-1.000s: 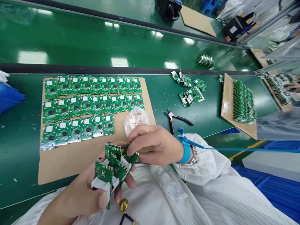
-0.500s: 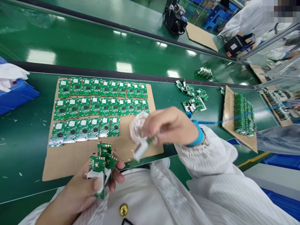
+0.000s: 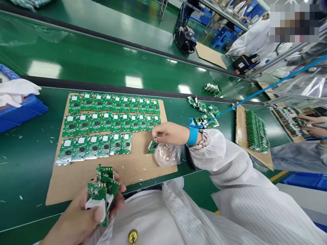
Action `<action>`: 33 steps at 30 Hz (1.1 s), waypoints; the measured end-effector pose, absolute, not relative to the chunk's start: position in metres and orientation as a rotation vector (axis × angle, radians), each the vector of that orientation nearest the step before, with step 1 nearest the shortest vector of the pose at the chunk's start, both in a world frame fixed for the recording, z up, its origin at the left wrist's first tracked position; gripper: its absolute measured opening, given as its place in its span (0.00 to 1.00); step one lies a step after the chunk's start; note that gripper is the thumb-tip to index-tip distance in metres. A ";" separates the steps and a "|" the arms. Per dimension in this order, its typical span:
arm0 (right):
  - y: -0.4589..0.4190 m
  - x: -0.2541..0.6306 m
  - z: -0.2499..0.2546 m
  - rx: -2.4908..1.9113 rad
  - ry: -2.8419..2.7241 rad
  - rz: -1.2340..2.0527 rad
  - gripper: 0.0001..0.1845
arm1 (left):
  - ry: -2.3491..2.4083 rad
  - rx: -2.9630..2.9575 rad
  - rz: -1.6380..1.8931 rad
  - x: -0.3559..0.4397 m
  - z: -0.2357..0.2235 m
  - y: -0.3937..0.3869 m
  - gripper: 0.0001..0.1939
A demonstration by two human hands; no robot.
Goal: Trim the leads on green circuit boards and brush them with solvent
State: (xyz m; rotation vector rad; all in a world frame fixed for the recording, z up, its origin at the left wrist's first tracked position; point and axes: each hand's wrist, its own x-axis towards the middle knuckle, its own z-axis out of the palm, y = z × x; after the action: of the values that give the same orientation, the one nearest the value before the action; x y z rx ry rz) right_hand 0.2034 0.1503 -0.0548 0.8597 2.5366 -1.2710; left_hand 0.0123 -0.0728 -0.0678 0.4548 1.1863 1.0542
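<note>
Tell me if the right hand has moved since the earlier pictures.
Yes. Against the cardboard sheet, the right hand has moved away from the person's body, toward the right end of the board rows.

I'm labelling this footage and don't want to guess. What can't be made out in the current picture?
All in the head view:
Left hand: exact number of boards held; they overlap, and fingers cover parts.
Right hand: top of its circuit board; fingers cover it.
Clear plastic: whether anything's inside; creases obscure it.
Blue bin: left end; picture edge cuts it.
</note>
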 end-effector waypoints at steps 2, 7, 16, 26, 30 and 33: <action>0.152 0.205 -0.056 0.916 2.482 -1.302 0.05 | 1.072 0.269 1.064 0.015 -0.067 -0.070 0.25; 0.150 0.179 -0.069 1.096 2.424 -1.334 0.09 | 1.002 0.217 1.048 0.017 -0.069 -0.069 0.23; 0.134 0.157 -0.079 1.299 2.450 -1.124 0.12 | 1.068 0.285 0.969 0.007 -0.079 -0.080 0.31; 0.126 0.161 -0.077 1.307 2.505 -0.973 0.18 | 1.073 0.362 0.930 0.007 -0.090 -0.083 0.32; 0.124 0.162 -0.074 1.313 2.537 -1.004 0.19 | 1.069 0.422 0.921 0.006 -0.091 -0.083 0.31; 0.119 0.165 -0.068 1.329 2.554 -1.058 0.19 | 1.032 0.477 0.909 0.004 -0.095 -0.084 0.31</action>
State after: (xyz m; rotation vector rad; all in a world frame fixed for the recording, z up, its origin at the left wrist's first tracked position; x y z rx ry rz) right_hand 0.1649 0.1190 -0.0676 1.3285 2.5545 -1.0582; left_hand 0.0038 -0.0838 -0.0951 0.4769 1.0324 0.9091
